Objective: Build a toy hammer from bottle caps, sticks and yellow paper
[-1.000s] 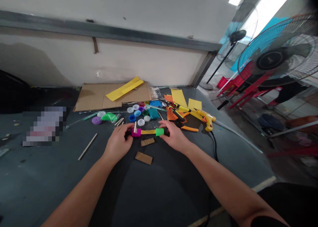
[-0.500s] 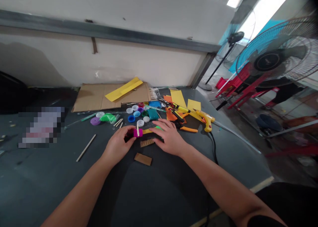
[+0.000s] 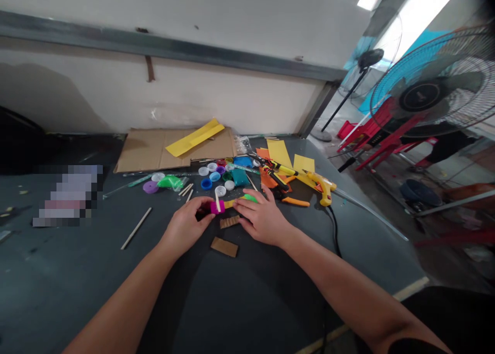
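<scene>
Left hand (image 3: 187,225): curled, gripping magenta block (image 3: 217,207) | right hand (image 3: 263,222): fingers spread, resting on yellow strip (image 3: 232,204) and green sleeve (image 3: 250,197) | strip long axis: crosswise, rising rightward

Yellow hot glue gun (image 3: 323,190), pedestal fan (image 3: 423,97), apparently red plastic chairs (image 3: 381,132) beyond

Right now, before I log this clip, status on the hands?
Left hand on magenta block; right hand on yellow strip and green piece; small brown strip just below.
</scene>
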Tool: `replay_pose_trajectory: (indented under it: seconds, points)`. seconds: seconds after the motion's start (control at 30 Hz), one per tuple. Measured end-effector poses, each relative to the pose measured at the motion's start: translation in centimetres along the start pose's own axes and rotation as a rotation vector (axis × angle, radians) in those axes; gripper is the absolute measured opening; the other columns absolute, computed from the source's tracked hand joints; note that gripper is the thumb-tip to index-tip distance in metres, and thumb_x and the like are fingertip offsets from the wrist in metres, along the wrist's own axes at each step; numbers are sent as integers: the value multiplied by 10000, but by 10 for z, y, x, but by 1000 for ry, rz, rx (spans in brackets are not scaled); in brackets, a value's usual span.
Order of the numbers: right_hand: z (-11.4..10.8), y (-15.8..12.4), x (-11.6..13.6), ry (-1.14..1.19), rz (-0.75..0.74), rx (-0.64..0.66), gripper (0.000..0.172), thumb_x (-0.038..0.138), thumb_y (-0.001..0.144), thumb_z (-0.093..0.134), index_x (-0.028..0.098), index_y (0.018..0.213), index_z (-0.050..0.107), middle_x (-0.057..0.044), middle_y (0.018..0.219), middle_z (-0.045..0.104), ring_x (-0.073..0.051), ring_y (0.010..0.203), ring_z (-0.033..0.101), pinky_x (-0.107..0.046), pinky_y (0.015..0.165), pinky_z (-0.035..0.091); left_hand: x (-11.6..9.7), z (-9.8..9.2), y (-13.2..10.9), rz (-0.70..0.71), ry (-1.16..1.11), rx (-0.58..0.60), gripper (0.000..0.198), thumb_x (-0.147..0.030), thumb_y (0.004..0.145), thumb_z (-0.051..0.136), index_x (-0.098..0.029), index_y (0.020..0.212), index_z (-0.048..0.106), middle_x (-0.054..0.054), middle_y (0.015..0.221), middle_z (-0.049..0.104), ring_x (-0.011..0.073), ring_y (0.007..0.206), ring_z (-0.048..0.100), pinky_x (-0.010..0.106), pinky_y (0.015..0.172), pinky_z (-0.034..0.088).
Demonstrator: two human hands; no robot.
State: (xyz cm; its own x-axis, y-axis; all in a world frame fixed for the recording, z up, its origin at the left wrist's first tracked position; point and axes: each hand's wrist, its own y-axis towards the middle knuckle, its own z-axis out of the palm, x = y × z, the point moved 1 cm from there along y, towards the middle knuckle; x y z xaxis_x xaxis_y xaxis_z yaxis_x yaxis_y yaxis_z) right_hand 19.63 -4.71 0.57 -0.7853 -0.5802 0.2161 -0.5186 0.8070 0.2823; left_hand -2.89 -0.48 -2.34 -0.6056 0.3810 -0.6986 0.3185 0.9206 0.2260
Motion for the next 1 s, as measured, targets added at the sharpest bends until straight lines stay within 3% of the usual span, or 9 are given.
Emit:
replay_pose_trajectory:
  seconds: [0.13,0.3,0.4,0.57,0.8,1.0]
  points:
    - [-1,-1,-1,44,11,-20,340,280,901,506,274,1227,600,-26,1230,653,-267,1318,392,-582,1117,72,0,-1,0,29,13,1,272,-269,795,575,-224,1063,597,48,997,684,185,838,662,347,783,548]
    - [-2,3,-11,135,121,-163,277,262,919,496,268,1153,645,-14,1137,699,-234,1247,466,-498,1082,215,-1,-2,0,66,37,13,271,-251,800,573,-233,1070,592,41,1007,681,183,853,663,342,797,544]
    - [2,7,-15,151,158,-179,220,280,918,524,272,1062,691,-10,1092,716,-235,1198,498,-474,1042,272,0,-1,0,73,41,19,275,-249,793,574,-237,1067,595,38,999,687,191,862,667,349,805,544]
    - [10,8,-13,122,91,-146,188,277,918,540,314,969,717,32,1056,730,-218,1200,506,-506,1088,166,1,0,0,66,39,21,268,-306,815,570,-226,1069,599,53,1013,689,205,880,667,367,821,542]
    - [11,4,-12,64,39,-126,233,284,941,486,326,1019,701,34,1093,718,-214,1204,504,-529,1113,92,2,0,-1,84,33,7,261,-290,810,584,-229,1063,603,43,990,688,194,861,668,349,800,546]
    - [4,7,0,29,57,-92,320,325,936,474,279,1225,604,-9,1243,646,-250,1300,406,-564,1127,41,1,0,-1,94,45,16,250,-274,817,581,-229,1062,598,43,999,685,193,876,662,350,811,538]
